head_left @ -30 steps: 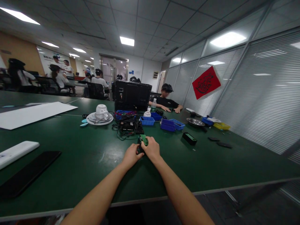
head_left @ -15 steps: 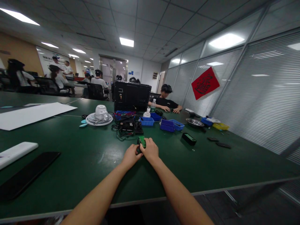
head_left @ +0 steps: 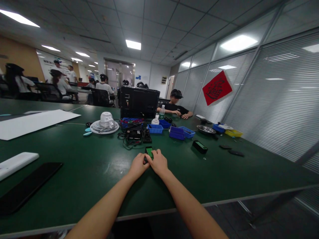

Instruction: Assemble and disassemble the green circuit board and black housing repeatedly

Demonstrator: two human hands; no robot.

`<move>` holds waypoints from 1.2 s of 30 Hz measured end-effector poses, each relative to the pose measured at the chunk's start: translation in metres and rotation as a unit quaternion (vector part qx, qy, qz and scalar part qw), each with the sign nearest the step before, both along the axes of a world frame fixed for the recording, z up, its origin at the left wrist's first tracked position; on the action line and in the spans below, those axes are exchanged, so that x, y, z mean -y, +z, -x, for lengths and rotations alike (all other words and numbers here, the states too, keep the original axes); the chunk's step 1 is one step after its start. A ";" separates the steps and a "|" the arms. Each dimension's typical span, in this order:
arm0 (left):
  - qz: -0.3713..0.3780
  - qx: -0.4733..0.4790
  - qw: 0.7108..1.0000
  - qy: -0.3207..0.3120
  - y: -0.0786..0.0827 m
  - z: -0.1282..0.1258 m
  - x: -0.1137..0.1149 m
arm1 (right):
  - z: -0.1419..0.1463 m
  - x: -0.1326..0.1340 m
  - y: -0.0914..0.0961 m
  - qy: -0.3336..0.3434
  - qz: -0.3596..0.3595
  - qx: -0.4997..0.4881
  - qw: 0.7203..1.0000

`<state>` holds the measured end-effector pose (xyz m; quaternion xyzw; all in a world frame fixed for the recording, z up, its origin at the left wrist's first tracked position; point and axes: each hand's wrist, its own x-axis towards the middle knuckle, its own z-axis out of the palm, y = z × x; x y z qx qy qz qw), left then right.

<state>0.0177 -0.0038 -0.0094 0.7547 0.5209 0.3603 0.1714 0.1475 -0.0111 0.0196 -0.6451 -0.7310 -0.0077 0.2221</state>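
Observation:
My left hand (head_left: 138,166) and my right hand (head_left: 158,162) meet on the green table (head_left: 94,172), both closed around a small black part with a green circuit board (head_left: 149,152) on top. The part rests low against the table surface, its far end showing past my fingers. A second black case with a green board (head_left: 199,146) lies to the right, apart from my hands. Just beyond my hands sits a tangle of black cables and a black device (head_left: 134,134).
A white fan (head_left: 104,123), blue bins (head_left: 178,132), a metal bowl (head_left: 206,129), a yellow tray (head_left: 233,133) and a black box (head_left: 139,102) stand farther back. A black slab (head_left: 27,186) and white bar (head_left: 15,161) lie left. A seated person (head_left: 175,107) is opposite.
The green board has gone from tilted up in my right hand to lying flat between both hands, lower on the table. My hands stay together.

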 end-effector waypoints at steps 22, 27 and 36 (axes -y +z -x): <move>-0.035 -0.094 0.968 0.231 0.009 0.015 0.008 | -0.005 -0.031 -0.031 0.180 0.086 -0.390 0.899; 0.006 -0.132 0.965 0.228 0.025 0.034 0.021 | -0.009 -0.034 -0.030 0.161 0.097 -0.419 0.888; 0.044 -0.221 0.921 0.318 0.041 0.109 0.042 | -0.011 -0.037 -0.029 0.180 0.101 -0.419 0.884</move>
